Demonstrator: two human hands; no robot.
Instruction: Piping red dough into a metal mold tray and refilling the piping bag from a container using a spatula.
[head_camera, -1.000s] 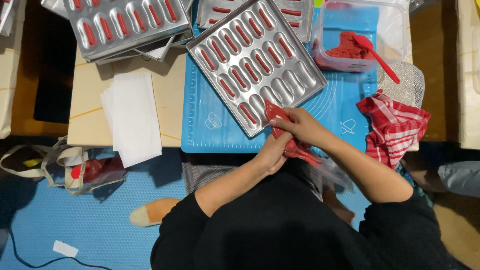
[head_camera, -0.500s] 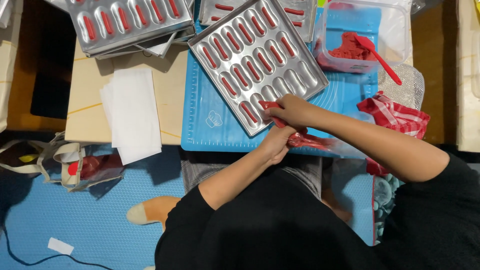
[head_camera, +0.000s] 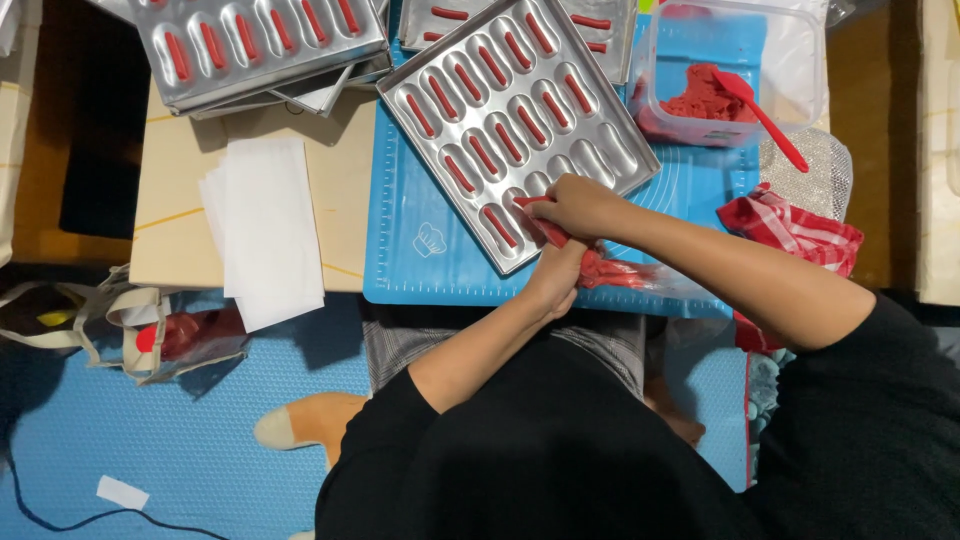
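While right hand (head_camera: 578, 207) clamps piping bag (head_camera: 600, 268) over tray (head_camera: 520, 120), left hand (head_camera: 556, 280) squeezes bag underneath

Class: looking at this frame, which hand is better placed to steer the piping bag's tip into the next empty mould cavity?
Probably right: the right hand grips the piping bag near its tip, over the metal mould tray. The left hand holds the bag further back.

Piping bag (head_camera: 600, 268) of red paste, lying near-horizontal at the mat's near edge, its tip over the near corner of the mould tray (head_camera: 515, 125). The tray is shiny metal, set askew, most oblong cavities holding red strips.
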